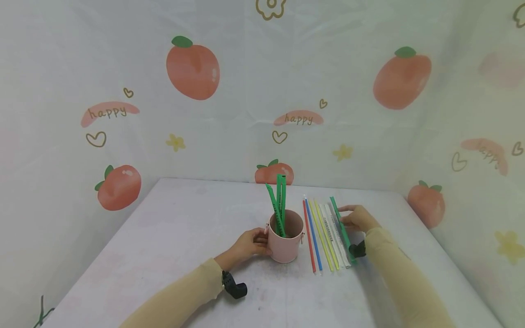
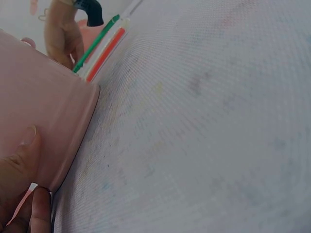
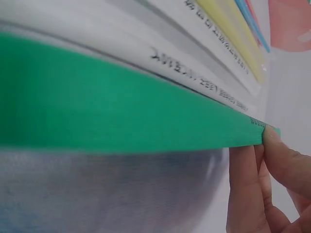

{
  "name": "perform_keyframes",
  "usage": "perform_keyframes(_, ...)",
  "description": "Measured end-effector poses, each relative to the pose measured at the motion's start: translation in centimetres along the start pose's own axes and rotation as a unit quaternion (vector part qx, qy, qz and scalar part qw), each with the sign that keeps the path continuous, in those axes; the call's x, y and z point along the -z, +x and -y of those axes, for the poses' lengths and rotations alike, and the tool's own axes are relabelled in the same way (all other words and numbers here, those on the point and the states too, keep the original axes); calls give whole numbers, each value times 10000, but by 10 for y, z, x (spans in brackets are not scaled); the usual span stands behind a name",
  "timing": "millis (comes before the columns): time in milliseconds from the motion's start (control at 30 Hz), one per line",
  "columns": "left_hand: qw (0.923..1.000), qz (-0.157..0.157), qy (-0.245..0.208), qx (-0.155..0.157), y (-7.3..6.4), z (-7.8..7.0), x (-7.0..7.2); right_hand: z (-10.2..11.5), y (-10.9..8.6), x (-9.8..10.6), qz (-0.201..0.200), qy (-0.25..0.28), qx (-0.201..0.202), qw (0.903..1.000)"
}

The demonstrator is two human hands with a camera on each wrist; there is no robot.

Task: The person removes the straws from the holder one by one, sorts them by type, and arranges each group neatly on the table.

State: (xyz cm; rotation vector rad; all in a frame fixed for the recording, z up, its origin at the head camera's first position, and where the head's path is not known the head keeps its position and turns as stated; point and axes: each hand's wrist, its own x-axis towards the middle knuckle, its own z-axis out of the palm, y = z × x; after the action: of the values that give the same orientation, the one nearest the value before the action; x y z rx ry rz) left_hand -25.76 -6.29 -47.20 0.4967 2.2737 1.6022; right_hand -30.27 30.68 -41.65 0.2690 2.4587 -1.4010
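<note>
A pink bucket [image 1: 284,249] with small side handles stands upright on the table. Against its left side my left hand [image 1: 247,243] holds it, thumb on the wall and fingers low by the base, as the left wrist view shows. Three green paper-wrapped straws [image 1: 281,196] lean inside, rising above the rim. At the right end of a row of straws, my right hand [image 1: 358,219] pinches another green wrapped straw [image 3: 121,107] between thumb and fingers near its far end. Beside that straw lie white wrapped straws [image 1: 333,228] with dark print.
Further left in the row come yellow straws [image 1: 324,232], a blue straw [image 1: 313,234] and a red straw [image 1: 309,237], between bucket and right hand. A white table [image 1: 197,214] meets a patterned cloth backdrop [image 1: 246,68] behind. Each wrist wears a black camera [image 1: 234,285].
</note>
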Motion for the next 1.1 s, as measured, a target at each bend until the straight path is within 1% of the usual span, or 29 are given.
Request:
perform_keyframes(67, 10000, 19, 25, -35, 0, 0, 0, -2, 1, -1, -5, 38, -44, 10000)
perform_keyframes(233, 10000, 4, -41, 24, 0, 0, 1, -7, 4, -2, -28, 137, -146, 9998)
perform_keyframes(300, 9999, -16, -90, 93, 0, -1, 0, -9, 5, -3, -20, 88, -155, 9998)
perform_keyframes(500, 10000, 19, -75, 59, 1, -1, 0, -10, 5, -5, -119, -125, -237, 9996)
perform_keyframes(633, 9999, 4, -66, 122, 1, -1, 0, -10, 5, -6, -152, -201, -274, 9993)
perform_keyframes(767, 9999, -20, -40, 102, 1, -1, 0, -11, 7, -6, -174, -265, -292, 9991)
perform_keyframes(1000, 9998, 12, -175, -55, 0, 0, 0, -15, 12, -7, -250, -423, -235, 9985)
perform_keyframes(1100, 9999, 4, -164, -36, 0, 0, 0, -17, 12, -8, -242, -442, -214, 9985)
